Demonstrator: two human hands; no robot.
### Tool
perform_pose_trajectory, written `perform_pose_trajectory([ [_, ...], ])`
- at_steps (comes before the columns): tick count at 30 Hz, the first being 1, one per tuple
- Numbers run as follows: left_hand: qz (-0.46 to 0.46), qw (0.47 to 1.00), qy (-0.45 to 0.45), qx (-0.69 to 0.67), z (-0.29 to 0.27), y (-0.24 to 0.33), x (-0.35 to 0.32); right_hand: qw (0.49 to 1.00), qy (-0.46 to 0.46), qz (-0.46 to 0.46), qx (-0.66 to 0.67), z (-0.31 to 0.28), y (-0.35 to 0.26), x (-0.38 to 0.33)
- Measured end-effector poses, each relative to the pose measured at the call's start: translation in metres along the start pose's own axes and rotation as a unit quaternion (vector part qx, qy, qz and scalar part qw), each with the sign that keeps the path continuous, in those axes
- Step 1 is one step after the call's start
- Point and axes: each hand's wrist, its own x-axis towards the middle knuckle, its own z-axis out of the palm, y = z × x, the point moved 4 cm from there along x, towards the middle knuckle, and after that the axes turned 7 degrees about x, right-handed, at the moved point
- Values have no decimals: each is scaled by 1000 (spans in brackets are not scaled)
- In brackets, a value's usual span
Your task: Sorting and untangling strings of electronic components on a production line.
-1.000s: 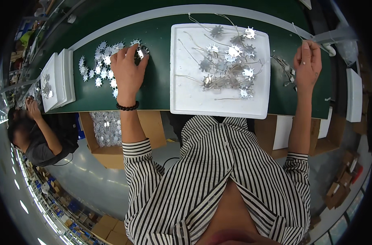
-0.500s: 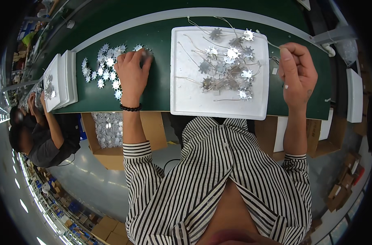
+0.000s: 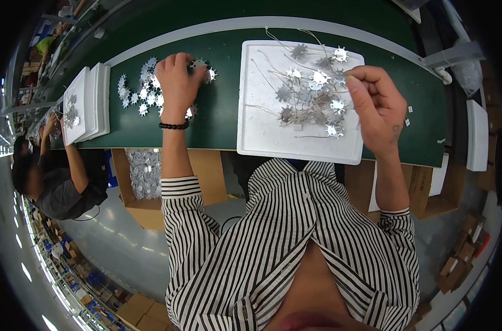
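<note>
Silver gear-shaped metal pieces lie in a loose cluster on the green table's left part. My left hand reaches over the cluster's right side, fingers bent down and thumb apart from them; pieces show beside and beneath it. A white foam tray in front of me bears a heap of similar silver pieces with thin pale cords. At the tray's right edge, the thumb and forefinger of my right hand are pinched on a thin cord, mostly hidden at the fingertips.
Stacked white foam trays stand at the table's left end, with more silver pieces on one. Below the table edge, an open cardboard box holds bagged silver pieces. Another person sits farther left. Small white bits lie right of my right hand.
My right hand has moved left and slightly down, from beyond the tray to its right edge. My left hand has shifted a little up and left over the pieces. The view has shifted slightly.
</note>
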Motion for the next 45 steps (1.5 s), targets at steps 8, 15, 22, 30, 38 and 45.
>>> perform_pose_trajectory([
  [8, -278, 764, -107, -572, -67, 83, -29, 978, -109, -166, -63, 63, -14, 14],
  [15, -226, 730, -107, -637, -105, 113, -39, 953, -136, -239, -126, 78, -13, 14],
  [22, -176, 768, -102, -607, -106, 110, -42, 943, -165, -261, -125, 79, -16, 8],
  [30, -165, 785, -99, -589, -111, 112, -46, 935, -163, -275, -151, 80, -22, 8],
  [38, -174, 795, -98, -573, -114, 115, -47, 933, -148, -285, -161, 81, -18, 9],
  [45, -163, 817, -109, -542, -122, 116, -43, 948, -154, -230, -156, 84, -22, 7],
])
